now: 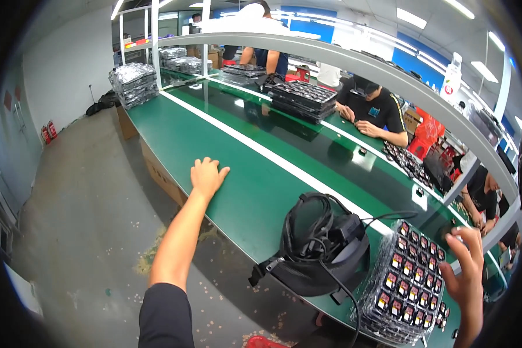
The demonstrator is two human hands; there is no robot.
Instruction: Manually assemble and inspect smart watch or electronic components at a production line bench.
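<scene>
My left hand (207, 176) rests on the green bench top (243, 191) near its front edge, fingers spread and holding nothing. At the right, my right hand (467, 267) is raised beside a stack of plastic-wrapped trays (409, 278). Its fingers are apart, with nothing visible between them. The top tray carries rows of small black parts with red and white faces. Between my hands sits a black bag (330, 261) with straps, and coiled black cables lie on top of it. One cable hangs over the front edge of the bench.
A conveyor belt (307, 148) runs along the bench, carrying a few small black parts. Across it a person (374, 110) handles something small beside stacked black trays (304, 98). Silver-wrapped stacks (133, 84) stand at the far left end. A grey shelf beam (307, 46) crosses above.
</scene>
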